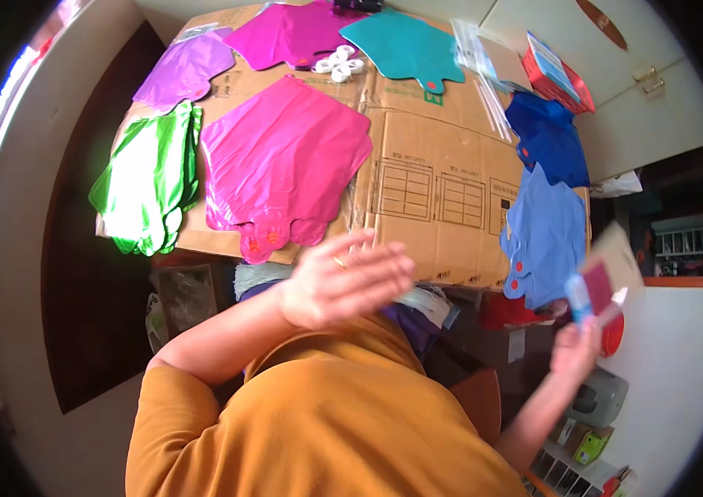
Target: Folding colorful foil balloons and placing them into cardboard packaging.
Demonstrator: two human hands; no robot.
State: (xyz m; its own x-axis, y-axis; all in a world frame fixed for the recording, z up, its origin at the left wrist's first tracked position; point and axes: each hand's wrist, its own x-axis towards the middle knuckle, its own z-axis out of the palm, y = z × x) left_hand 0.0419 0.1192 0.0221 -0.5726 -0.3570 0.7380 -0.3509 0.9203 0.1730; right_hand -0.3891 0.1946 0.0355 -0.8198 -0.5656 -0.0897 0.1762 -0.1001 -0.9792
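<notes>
I look down at a cardboard-covered counter (434, 137) bearing green sheets (146, 186) and pink sheets (285, 157) at frame left; lilac sheets (184, 73), magenta sheets (289, 33), white rolls (338, 60), teal sheets (405, 45) across the top; blue sheets (544, 232) right.

flat item (600, 283) — beige, maroon, light blue | blurred, tilted | held in right grip (577, 346)

The person's left hand (347, 277), empty with fingers extended, is at the near edge of the cardboard-covered tabletop (442, 141), nearest a pink foil stack (285, 153). Off the near right corner, the right hand (577, 352) grips a blurred flat bundle (598, 284) in tan, maroon and pale blue. Green foils (144, 178) lie along the left edge, lilac ones (186, 66) at the far left corner. Magenta (289, 35) and teal foils (405, 48) line the far edge, white rolls (341, 64) between them; dark blue (548, 137) and light blue foils (544, 224) follow the right edge.
</notes>
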